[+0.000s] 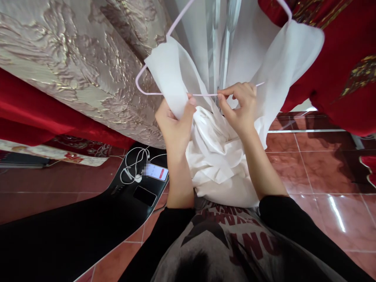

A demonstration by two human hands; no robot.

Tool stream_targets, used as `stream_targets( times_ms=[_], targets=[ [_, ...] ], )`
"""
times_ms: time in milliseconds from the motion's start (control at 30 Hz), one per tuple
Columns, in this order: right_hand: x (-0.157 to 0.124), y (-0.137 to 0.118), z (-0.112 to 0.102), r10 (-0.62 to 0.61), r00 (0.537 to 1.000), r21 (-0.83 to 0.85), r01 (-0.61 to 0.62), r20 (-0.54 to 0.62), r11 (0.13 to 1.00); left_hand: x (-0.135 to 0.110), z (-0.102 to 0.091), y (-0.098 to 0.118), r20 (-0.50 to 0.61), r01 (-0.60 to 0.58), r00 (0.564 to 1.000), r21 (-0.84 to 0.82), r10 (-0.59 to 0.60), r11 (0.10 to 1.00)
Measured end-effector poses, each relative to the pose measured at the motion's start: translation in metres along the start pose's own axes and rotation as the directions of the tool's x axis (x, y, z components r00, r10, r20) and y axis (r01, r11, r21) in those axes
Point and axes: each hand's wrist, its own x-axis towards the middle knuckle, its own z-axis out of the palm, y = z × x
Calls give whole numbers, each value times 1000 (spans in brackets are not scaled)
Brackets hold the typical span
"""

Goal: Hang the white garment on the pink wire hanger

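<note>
A pale pink hanger (203,94) hangs before me, its lower bar running crosswise. White, sheer cloth (214,141), seemingly a garment, drapes over both hanger shoulders and falls in folds toward my lap. My left hand (176,123) is closed on a strip of this cloth at the bar, the thumb in front; its other fingers are partly hidden behind the cloth. My right hand (240,103) pinches the bar right of centre between thumb and forefinger. Beyond that hand, the bar's right end passes by the cloth.
Left hangs a shiny embossed beige fabric (73,58); red garments (331,70) with gold decoration hang right. Metal poles (226,43) stand behind the hanger. A black bench (88,219) at left holds a lit phone (157,171), a dark phone (145,196) and white earphones (129,172). Red tiles (311,168) cover the floor.
</note>
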Motion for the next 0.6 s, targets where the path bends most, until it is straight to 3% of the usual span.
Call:
stream_targets(
  times_ms=[133,200,267,300,333,400,467,533,600],
  targets=[
    [1,-2,-6,24,999,-24,-23,44,999,31,1,24,-99,-92,992,-100,82,991],
    [2,-1,-8,38,997,-31,-36,61,999,56,-12,27,-9,-10,1000,-228,8,974],
    [3,0,-10,32,998,-23,-31,62,999,79,-34,18,191,138,978,-283,-86,949],
    [3,1,-11,28,998,-20,-27,64,999,87,-48,9,229,132,971,-287,-66,949],
    [4,2,-12,25,998,-21,-24,65,999,91,-61,-2,189,55,982,-297,2,953],
    [4,2,-14,30,997,-32,-27,73,999,85,-81,-27,101,-23,994,-257,51,966],
    [3,1,-15,32,997,-40,-30,69,999,66,-85,-47,-45,-20,999,-267,8,964],
    [1,-1,-13,18,998,-21,-17,58,1000,41,-71,-56,-52,138,986,-310,-162,941],
    [-2,-3,-9,-13,999,18,12,39,1000,20,-44,-52,58,299,953,-338,-297,892]
  ],
)
